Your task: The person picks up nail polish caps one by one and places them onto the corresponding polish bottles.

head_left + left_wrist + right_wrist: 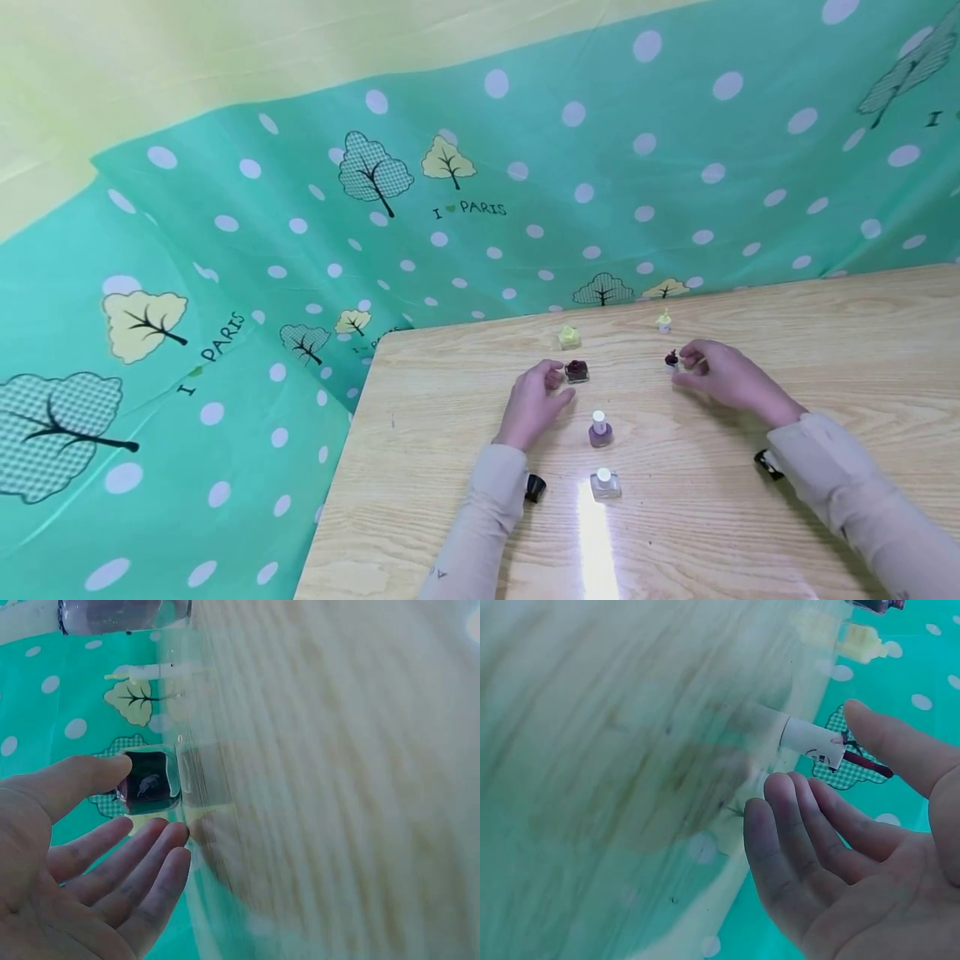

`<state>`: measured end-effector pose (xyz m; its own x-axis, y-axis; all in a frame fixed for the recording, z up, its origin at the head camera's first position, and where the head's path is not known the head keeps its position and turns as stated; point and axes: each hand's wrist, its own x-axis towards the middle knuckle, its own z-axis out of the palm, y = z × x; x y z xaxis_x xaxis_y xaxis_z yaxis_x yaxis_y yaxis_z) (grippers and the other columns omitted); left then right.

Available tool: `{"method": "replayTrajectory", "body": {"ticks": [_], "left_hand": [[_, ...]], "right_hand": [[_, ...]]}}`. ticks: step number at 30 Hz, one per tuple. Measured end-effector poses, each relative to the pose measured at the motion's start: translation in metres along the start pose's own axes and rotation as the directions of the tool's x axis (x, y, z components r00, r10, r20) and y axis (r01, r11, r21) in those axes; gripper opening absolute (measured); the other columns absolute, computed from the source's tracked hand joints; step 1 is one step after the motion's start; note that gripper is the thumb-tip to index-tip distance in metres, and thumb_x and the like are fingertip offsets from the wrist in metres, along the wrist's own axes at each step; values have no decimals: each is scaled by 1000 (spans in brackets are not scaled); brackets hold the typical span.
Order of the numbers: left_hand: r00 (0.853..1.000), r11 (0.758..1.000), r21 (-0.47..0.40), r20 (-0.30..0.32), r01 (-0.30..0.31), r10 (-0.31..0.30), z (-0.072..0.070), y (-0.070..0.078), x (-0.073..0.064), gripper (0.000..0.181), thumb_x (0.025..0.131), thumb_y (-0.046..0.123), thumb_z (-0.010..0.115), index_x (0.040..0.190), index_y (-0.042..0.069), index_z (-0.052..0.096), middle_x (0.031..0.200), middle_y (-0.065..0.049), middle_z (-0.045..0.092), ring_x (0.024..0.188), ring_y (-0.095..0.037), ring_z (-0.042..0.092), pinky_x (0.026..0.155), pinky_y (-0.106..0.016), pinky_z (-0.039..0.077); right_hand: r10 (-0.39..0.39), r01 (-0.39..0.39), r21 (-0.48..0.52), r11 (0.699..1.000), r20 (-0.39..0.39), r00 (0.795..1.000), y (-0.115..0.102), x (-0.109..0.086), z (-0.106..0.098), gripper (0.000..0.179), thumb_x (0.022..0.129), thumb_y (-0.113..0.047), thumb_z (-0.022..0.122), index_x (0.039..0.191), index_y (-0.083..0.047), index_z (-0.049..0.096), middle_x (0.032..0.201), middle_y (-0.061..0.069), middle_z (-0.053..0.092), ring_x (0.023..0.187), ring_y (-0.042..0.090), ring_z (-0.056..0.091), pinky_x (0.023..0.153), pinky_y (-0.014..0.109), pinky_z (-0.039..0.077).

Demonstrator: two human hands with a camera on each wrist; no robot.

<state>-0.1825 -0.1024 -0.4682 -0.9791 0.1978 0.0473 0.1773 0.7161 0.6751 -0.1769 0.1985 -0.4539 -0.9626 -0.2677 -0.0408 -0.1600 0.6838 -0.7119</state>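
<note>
A small dark red nail polish bottle (577, 372) stands uncapped beside my left hand (531, 406). The left fingers are spread around the bottle (148, 782); in the left wrist view the thumb tip is very near it, and whether it touches I cannot tell. My right hand (724, 379) is relaxed next to a white brush cap (672, 364), which stands upside down with its dark red brush upward. In the right wrist view, a gap shows between the cap (808, 741) and the loosely bent fingers (810, 825).
Behind are an uncapped yellow polish bottle (569, 338) and its upturned brush cap (663, 324). Nearer stand a capped purple bottle (600, 432) and a capped clear bottle (605, 485). Black objects lie by the left sleeve (536, 488) and right sleeve (825, 458). A green curtain (465, 267) hangs behind the table.
</note>
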Motion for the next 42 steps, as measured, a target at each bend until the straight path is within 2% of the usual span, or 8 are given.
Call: {"method": "replayTrajectory", "body": {"ticks": [10, 16, 22, 30, 36, 39, 42], "left_hand": [[1000, 999, -21, -1, 29, -29, 4, 4, 11, 43, 86, 18, 76, 126, 9, 63, 108, -3, 70, 99, -16, 67, 90, -25, 54], [999, 999, -10, -40, 32, -32, 7, 5, 17, 38, 85, 14, 77, 121, 8, 66, 102, -2, 70, 91, -14, 68, 83, -24, 55], [997, 999, 4, -56, 44, -43, 7, 6, 20, 29, 84, 16, 78, 111, 10, 70, 97, -2, 71, 81, -9, 65, 76, -23, 54], [998, 998, 25, -48, 51, -49, 9, 8, 19, 24, 83, 22, 80, 100, 10, 69, 84, 1, 71, 71, -4, 61, 71, -21, 52], [998, 999, 35, -42, 42, -40, 8, 11, 17, 25, 82, 23, 80, 100, 12, 67, 87, 1, 70, 73, -5, 60, 70, -20, 53], [998, 998, 34, -46, 49, -48, 6, 11, 13, 24, 82, 23, 80, 98, 12, 66, 89, 0, 70, 75, -6, 60, 71, -21, 52], [997, 998, 36, -55, 59, -57, 4, 12, 9, 23, 82, 21, 79, 96, 12, 64, 91, -1, 70, 76, -7, 60, 71, -22, 53]], "right_hand": [[4, -5, 37, 999, 39, 999, 4, 11, 1, 41, 92, -14, 67, 116, 17, 56, 102, 23, 64, 92, 32, 61, 85, 50, 53], [-25, 24, 32, 999, 23, 999, 5, 16, 3, 41, 91, -15, 70, 116, 16, 59, 98, 19, 65, 89, 27, 60, 80, 42, 54], [-50, 50, 23, 998, 2, 999, 7, 18, 6, 26, 90, -13, 70, 105, 9, 65, 92, 14, 66, 84, 22, 60, 73, 32, 50], [-34, 34, 21, 999, 5, 999, 11, 18, 5, 27, 91, -15, 70, 105, 8, 66, 92, 13, 67, 82, 21, 60, 72, 33, 50], [-27, 27, -3, 1000, 24, 999, 7, 12, 2, 25, 90, -16, 70, 103, 6, 65, 91, 12, 67, 81, 22, 61, 70, 36, 53], [-38, 38, -8, 999, 37, 999, 3, 10, 2, 25, 90, -15, 69, 104, 6, 65, 91, 12, 68, 82, 22, 62, 73, 40, 56], [-47, 47, -2, 999, 47, 998, -1, 8, 3, 28, 90, -15, 69, 106, 8, 64, 90, 11, 68, 81, 21, 63, 74, 38, 57]]}}
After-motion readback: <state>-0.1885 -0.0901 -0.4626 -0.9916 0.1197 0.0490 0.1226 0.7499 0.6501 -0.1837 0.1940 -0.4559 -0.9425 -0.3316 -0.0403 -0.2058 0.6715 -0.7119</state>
